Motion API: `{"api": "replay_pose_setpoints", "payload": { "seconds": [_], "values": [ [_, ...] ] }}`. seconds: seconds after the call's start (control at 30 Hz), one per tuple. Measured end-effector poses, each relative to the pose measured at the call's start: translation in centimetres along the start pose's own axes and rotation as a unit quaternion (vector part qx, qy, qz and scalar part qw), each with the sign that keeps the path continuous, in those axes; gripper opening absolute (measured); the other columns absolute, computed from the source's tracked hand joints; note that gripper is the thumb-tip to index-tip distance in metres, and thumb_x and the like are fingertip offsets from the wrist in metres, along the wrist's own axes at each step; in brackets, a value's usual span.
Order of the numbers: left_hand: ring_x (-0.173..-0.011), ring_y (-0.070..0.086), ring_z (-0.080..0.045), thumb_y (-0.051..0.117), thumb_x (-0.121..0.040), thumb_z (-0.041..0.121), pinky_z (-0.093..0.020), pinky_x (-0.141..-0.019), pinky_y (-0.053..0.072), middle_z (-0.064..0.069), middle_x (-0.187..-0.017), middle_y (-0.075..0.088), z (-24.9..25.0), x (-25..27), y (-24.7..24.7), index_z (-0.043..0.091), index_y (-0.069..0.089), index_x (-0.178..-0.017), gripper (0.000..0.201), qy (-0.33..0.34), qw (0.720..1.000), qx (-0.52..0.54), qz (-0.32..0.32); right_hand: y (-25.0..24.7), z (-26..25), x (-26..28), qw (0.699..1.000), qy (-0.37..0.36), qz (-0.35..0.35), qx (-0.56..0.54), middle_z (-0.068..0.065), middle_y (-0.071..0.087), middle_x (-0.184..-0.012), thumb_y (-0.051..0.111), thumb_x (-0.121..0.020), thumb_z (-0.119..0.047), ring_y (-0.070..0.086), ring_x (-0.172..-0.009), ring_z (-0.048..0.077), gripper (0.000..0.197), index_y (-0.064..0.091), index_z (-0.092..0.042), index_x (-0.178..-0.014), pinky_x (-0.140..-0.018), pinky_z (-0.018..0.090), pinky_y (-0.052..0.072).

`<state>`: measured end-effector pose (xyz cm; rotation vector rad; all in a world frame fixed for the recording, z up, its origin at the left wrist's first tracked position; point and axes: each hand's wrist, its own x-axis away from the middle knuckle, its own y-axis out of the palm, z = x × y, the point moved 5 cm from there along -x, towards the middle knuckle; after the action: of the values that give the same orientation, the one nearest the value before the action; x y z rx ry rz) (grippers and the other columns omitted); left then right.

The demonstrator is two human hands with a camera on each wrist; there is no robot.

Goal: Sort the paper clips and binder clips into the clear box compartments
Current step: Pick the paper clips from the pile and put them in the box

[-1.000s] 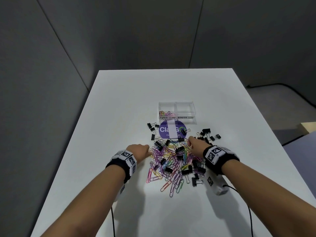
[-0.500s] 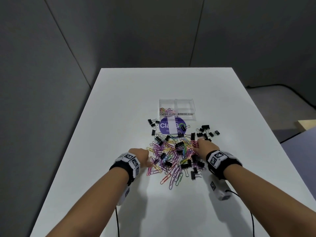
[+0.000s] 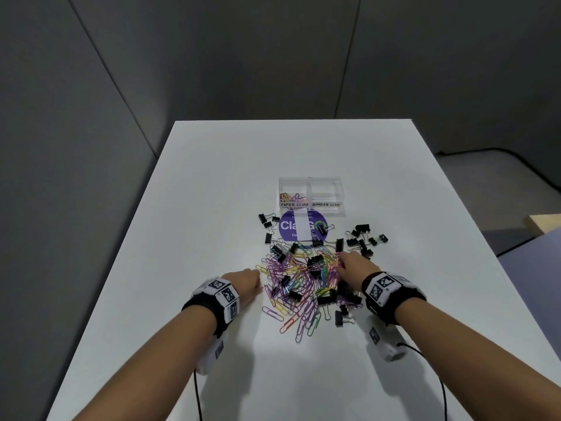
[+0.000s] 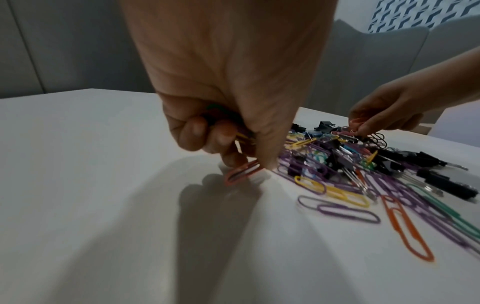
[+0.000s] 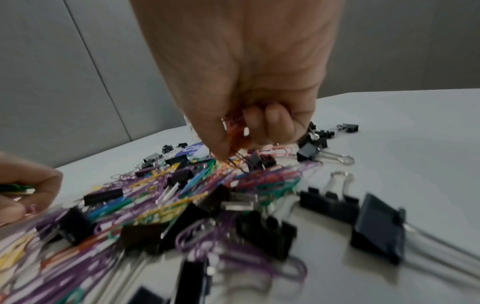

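A heap of coloured paper clips (image 3: 299, 278) mixed with black binder clips (image 3: 361, 238) lies mid-table. Behind it stands the clear box (image 3: 311, 180); its left compartment, labelled PAPER CLIPS, holds a few clips (image 3: 290, 196), and the right one looks empty. My left hand (image 3: 247, 282) sits at the heap's left edge with several paper clips bunched in its curled fingers, and pinches a red paper clip (image 4: 242, 172) against the table. My right hand (image 3: 352, 267) is over the heap's right side, fingers curled round a bunch of red and pink paper clips (image 5: 235, 131).
A round purple sticker (image 3: 302, 229) lies between the box and the heap. The white table (image 3: 212, 183) has bare surface on the left and behind the box. A cable (image 3: 441, 387) trails from my right wrist.
Both hands have drawn back toward me along the heap. The left hand slid from the upper left edge to a red clip lower down; the right hand moved back from the heap's far side.
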<state>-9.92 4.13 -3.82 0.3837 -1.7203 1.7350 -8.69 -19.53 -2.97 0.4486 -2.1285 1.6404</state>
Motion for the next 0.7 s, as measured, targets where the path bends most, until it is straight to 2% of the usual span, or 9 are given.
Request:
{"api": "replay_pose_setpoints", "payload": {
  "seconds": [0.1,0.17,0.23,0.27,0.37,0.43,0.5,0.57,0.7],
  "values": [
    [-0.085,0.049,-0.022,0.033,-0.102,0.034,-0.034,-0.077,0.041,-0.009,-0.095,0.057,-0.7,-0.7,-1.4,0.01,0.04,-0.102,0.025,0.02,1.0,0.011,-0.001,-1.0,-0.5,-0.7,1.0,-0.023,-0.019,-0.009,0.006,0.049,-0.076,0.035,-0.1,-0.021,0.05,-0.081,0.023,0.014,0.039,-0.009,-0.096,-0.065,0.031,0.037],
    [-0.081,0.047,-0.02,0.032,-0.103,0.034,-0.032,-0.073,0.039,-0.003,-0.087,0.054,-1.1,-1.4,-2.8,0.015,0.033,-0.097,0.02,0.034,0.999,0.021,0.013,-2.2,-1.3,-0.9,0.999,-0.043,-0.015,-0.012,0.001,0.045,-0.07,0.033,-0.101,-0.021,0.047,-0.077,0.021,0.014,0.038,-0.008,-0.098,-0.064,0.029,0.036],
    [-0.079,0.049,-0.019,0.031,-0.103,0.034,-0.033,-0.073,0.042,-0.006,-0.093,0.061,-1.3,-2.2,-4.6,0.016,0.032,-0.095,0.019,0.045,0.998,0.036,0.032,-4.0,-2.4,-1.3,0.998,-0.066,0.0,-0.004,0.002,0.051,-0.075,0.033,-0.101,-0.023,0.049,-0.077,0.021,0.017,0.041,-0.008,-0.102,-0.068,0.03,0.037],
    [-0.078,0.049,-0.019,0.03,-0.103,0.034,-0.032,-0.071,0.042,-0.007,-0.094,0.063,-1.3,-2.5,-5.6,0.016,0.033,-0.095,0.02,0.049,0.997,0.042,0.043,-5.0,-3.0,-1.7,0.997,-0.076,0.009,0.0,0.005,0.057,-0.083,0.035,-0.101,-0.025,0.051,-0.078,0.022,0.02,0.044,-0.007,-0.106,-0.07,0.031,0.04],
    [-0.077,0.049,-0.02,0.028,-0.103,0.032,-0.03,-0.069,0.037,-0.003,-0.084,0.059,-1.2,-3.6,-9.2,0.012,0.042,-0.109,0.024,0.054,0.994,0.043,0.081,-8.1,-4.9,-3.4,0.994,-0.101,0.046,-0.007,0.008,0.066,-0.106,0.037,-0.1,-0.028,0.06,-0.089,0.022,0.027,0.052,-0.01,-0.114,-0.079,0.031,0.048],
    [-0.089,0.057,-0.024,0.027,-0.104,0.028,-0.033,-0.077,0.042,-0.008,-0.104,0.065,-1.3,-4.6,-11.5,0.014,0.043,-0.124,0.029,0.057,0.992,0.039,0.104,-10.4,-6.3,-4.9,0.99,-0.112,0.081,0.006,0.007,0.067,-0.108,0.037,-0.1,-0.027,0.061,-0.092,0.022,0.028,0.057,-0.011,-0.113,-0.08,0.029,0.046],
    [-0.11,0.058,-0.027,0.027,-0.104,0.027,-0.036,-0.091,0.044,-0.009,-0.127,0.06,-1.3,-5.7,-13.5,0.016,0.042,-0.132,0.034,0.063,0.991,0.024,0.118,-12.3,-7.5,-6.6,0.987,-0.116,0.11,0.033,0.008,0.067,-0.109,0.036,-0.101,-0.025,0.062,-0.098,0.024,0.029,0.058,-0.011,-0.113,-0.077,0.028,0.041],
    [-0.118,0.055,-0.026,0.026,-0.104,0.027,-0.036,-0.097,0.043,-0.008,-0.133,0.056,-1.5,-7.1,-15.1,0.016,0.044,-0.134,0.036,0.063,0.991,0.015,0.116,-13.4,-8.5,-8.7,0.986,-0.108,0.119,0.052,0.009,0.067,-0.11,0.034,-0.1,-0.024,0.061,-0.101,0.027,0.03,0.058,-0.011,-0.112,-0.074,0.028,0.039],
    [-0.119,0.054,-0.026,0.029,-0.104,0.026,-0.037,-0.097,0.043,-0.008,-0.132,0.056,-1.8,-10.0,-17.3,0.016,0.048,-0.132,0.035,0.063,0.992,0.003,0.113,-13.6,-10.0,-13.2,0.99,-0.089,0.098,0.049,0.012,0.064,-0.113,0.035,-0.099,-0.02,0.06,-0.103,0.03,0.03,0.058,-0.007,-0.113,-0.076,0.031,0.043]
  ]
}}
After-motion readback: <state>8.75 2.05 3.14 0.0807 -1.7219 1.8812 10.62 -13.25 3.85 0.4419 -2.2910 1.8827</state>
